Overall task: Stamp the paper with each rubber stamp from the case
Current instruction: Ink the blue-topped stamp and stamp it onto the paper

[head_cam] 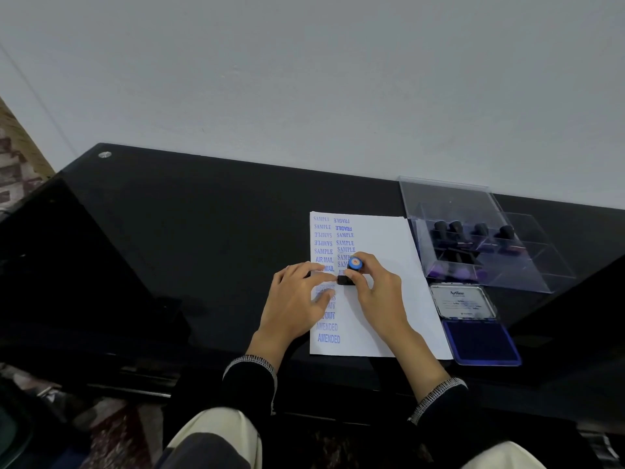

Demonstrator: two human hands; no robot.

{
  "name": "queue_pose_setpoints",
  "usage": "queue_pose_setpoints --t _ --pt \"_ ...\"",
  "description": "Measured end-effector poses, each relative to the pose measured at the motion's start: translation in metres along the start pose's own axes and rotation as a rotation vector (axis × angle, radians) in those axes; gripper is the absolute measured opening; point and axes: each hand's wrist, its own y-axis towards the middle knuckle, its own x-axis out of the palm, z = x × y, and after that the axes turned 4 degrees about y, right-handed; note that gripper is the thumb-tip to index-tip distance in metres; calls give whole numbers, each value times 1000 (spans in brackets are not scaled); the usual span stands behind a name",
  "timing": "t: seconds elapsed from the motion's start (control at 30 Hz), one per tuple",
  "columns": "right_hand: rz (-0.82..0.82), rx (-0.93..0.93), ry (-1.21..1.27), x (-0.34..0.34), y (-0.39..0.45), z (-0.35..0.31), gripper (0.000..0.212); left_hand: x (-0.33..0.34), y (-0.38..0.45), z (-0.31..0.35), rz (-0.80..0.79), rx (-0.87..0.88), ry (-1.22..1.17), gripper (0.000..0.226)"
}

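Paper [378,299] on the dark table [203,231] already carries two columns of blue prints: SAMPLE, FRAGILE, AIR MAIL, AMENDED. Her right hand [375,289] curls round a blue-topped stamp [351,272], its base down on the sheet mid-column; the left hand [297,299] lies flat, fingers straight, steadying the paper. Several stamps wait in the clear case [473,238] just beside. An open ink pad [480,340] sits near; nothing blocks the reach.
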Motion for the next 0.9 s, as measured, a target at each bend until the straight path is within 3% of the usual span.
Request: queue_pose_setpoints --t 0.3,0.9 --pt "-27 12 -137 0 3 -3 33 -1 -1 1 0 3 19 31" --pt "-92 -52 -71 -7 4 -6 30 -2 -1 3 4 21 22 31"
